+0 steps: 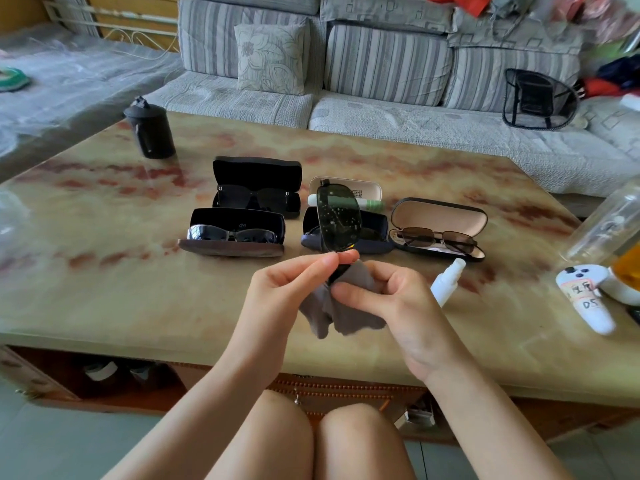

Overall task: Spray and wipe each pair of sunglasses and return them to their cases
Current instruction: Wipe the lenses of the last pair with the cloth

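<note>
In the middle of the frame I see the left hand (298,282) pinching the sunglasses (339,220) between thumb and fingertips, stood on end above the table (138,306), their upper lens speckled with droplets. The right hand (391,299) curls its fingers round a grey cloth (332,317) folded over the lower lens. The white spray bottle (446,282) lies on the table just right of that hand.

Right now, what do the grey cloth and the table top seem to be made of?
The cloth looks like soft grey microfiber, matte: it hangs in limp folds. The table top looks like polished stone, perhaps marble or an imitation: glossy, with red veins on beige.
</note>
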Demonstrator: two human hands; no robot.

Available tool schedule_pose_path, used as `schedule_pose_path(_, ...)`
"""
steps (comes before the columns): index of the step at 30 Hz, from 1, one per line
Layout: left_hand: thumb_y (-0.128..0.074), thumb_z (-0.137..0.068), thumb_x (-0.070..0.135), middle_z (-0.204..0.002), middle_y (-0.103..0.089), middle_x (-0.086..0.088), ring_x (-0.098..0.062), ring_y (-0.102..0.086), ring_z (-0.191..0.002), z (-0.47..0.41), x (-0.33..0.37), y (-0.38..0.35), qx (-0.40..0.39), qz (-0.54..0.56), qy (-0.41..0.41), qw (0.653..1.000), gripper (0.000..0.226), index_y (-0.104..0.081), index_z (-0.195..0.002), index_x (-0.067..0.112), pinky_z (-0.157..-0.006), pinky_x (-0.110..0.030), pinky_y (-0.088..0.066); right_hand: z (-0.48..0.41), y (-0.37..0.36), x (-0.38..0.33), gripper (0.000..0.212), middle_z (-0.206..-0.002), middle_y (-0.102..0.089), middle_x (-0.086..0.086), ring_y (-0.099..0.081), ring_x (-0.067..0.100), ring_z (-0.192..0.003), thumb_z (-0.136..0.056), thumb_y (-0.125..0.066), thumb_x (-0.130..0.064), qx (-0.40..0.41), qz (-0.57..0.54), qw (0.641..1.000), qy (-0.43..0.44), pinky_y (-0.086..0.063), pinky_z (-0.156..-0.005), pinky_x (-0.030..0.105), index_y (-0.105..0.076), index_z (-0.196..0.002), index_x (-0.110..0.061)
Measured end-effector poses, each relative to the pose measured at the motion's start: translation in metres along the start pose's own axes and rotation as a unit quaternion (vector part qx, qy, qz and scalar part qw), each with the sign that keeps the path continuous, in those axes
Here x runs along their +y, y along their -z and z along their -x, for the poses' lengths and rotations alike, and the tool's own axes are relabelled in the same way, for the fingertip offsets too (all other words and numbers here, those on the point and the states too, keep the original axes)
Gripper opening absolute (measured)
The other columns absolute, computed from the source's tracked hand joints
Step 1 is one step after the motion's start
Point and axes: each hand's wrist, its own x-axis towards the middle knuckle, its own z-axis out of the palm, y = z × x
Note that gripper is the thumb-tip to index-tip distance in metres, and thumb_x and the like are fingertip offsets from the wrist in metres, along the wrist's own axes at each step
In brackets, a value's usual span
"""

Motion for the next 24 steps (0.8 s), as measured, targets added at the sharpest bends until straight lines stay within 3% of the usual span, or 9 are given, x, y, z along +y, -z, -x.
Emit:
schedule_pose_path(1, -0.059, -0.082, 0.036, -0.079, -0.075, -0.005, -0.026, -0.068, -0.084, 0.0, -0.001, -0.001, 0.001, -0.005, -0.002, 1.0, 0.034, -0.077, -0.104, 0.017, -0.081, -0.043, -0.052, -0.001, -0.001, 0.001, 0.022, -0.067, -0.07, 0.001, -0.061, 0.009, -0.059, -0.065, -0.075, -0.03, 0.023, 0.009, 1.0, -0.002, -0.044, -0.054, 0.018, -0.072, -0.08, -0.015)
schedule_pose_path(3, -0.058, -0.083, 0.035, -0.089, -0.076, -0.007, -0.021, -0.068, -0.078, 0.0, -0.002, -0.004, 0.002, -0.01, 0.001, 1.0, 0.033, -0.076, -0.104, 0.016, -0.069, -0.038, -0.05, -0.002, -0.004, 0.002, 0.027, -0.062, -0.068, 0.0, -0.058, 0.008, -0.053, -0.063, -0.075, -0.036, 0.056, 0.017, 0.998, 0.007, -0.039, -0.048, 0.018, -0.073, -0.079, -0.015)
schedule_pose_path(6, -0.057, -0.085, 0.036, -0.084, -0.075, -0.013, -0.028, -0.065, -0.066, 0.001, 0.0, -0.004, 0.011, -0.005, -0.002, 1.0, 0.034, -0.076, -0.104, 0.016, -0.051, -0.03, -0.046, -0.001, -0.008, 0.005, 0.031, -0.069, -0.071, 0.008, -0.061, 0.011, -0.064, -0.068, -0.072, -0.041, 0.073, 0.011, 0.997, 0.021, -0.045, -0.056, 0.023, -0.075, -0.082, -0.014)
schedule_pose_path(8, -0.057, -0.087, 0.035, -0.075, -0.072, -0.015, -0.036, -0.058, -0.059, 0.001, -0.001, -0.005, 0.022, -0.005, -0.009, 1.0, 0.031, -0.076, -0.104, 0.018, -0.048, -0.031, -0.041, -0.001, -0.009, 0.007, 0.033, -0.078, -0.072, 0.018, -0.062, 0.018, -0.071, -0.078, -0.071, -0.044, 0.074, 0.022, 0.997, 0.031, -0.048, -0.065, 0.031, -0.075, -0.084, -0.012)
schedule_pose_path(12, -0.057, -0.086, 0.035, -0.048, -0.054, -0.017, -0.028, -0.044, -0.047, 0.002, -0.001, -0.01, 0.046, 0.011, 0.0, 0.999, 0.026, -0.078, -0.099, 0.026, -0.057, -0.033, -0.042, -0.001, -0.007, 0.01, 0.04, -0.077, -0.07, 0.016, -0.062, 0.019, -0.074, -0.088, -0.055, -0.048, 0.075, 0.04, 0.996, 0.037, -0.048, -0.075, 0.033, -0.071, -0.08, -0.013)
schedule_pose_path(14, -0.057, -0.083, 0.039, -0.046, -0.049, -0.022, -0.028, -0.049, -0.055, 0.001, 0.0, -0.011, 0.041, 0.023, 0.016, 0.999, 0.028, -0.078, -0.097, 0.028, -0.067, -0.036, -0.046, 0.001, -0.006, 0.009, 0.039, -0.072, -0.067, 0.012, -0.059, 0.02, -0.072, -0.091, -0.055, -0.046, 0.07, 0.02, 0.997, 0.028, -0.047, -0.071, 0.032, -0.07, -0.078, -0.011)
schedule_pose_path(17, -0.058, -0.082, 0.038, -0.086, -0.06, -0.04, -0.028, -0.059, -0.079, -0.004, 0.005, -0.01, 0.032, 0.053, 0.042, 0.997, 0.027, -0.078, -0.096, 0.027, -0.077, -0.036, -0.049, 0.005, -0.003, 0.01, 0.035, -0.07, -0.066, 0.006, -0.056, 0.015, -0.069, -0.088, -0.055, -0.039, 0.058, -0.021, 0.998, 0.012, -0.045, -0.063, 0.022, -0.069, -0.08, -0.008)
schedule_pose_path(20, -0.06, -0.077, 0.036, -0.104, -0.073, -0.009, -0.016, -0.068, -0.094, -0.011, 0.004, -0.006, 0.037, 0.094, 0.064, 0.993, 0.032, -0.077, -0.098, 0.021, -0.08, -0.029, -0.053, 0.009, 0.0, 0.016, 0.007, -0.076, -0.07, -0.004, -0.06, 0.006, -0.071, -0.084, -0.069, -0.028, 0.019, -0.054, 0.998, 0.006, -0.046, -0.065, 0.019, -0.074, -0.082, -0.023)
schedule_pose_path(24, -0.06, -0.076, 0.037, -0.108, -0.074, 0.004, -0.011, -0.068, -0.101, -0.015, 0.005, -0.006, 0.032, 0.094, 0.082, 0.992, 0.03, -0.078, -0.096, 0.023, -0.095, -0.034, -0.048, 0.01, 0.002, 0.021, 0.034, -0.098, -0.073, 0.007, -0.068, 0.017, -0.09, -0.075, -0.075, -0.008, -0.006, -0.101, 0.995, -0.01, -0.053, -0.073, 0.022, -0.068, -0.108, -0.015)
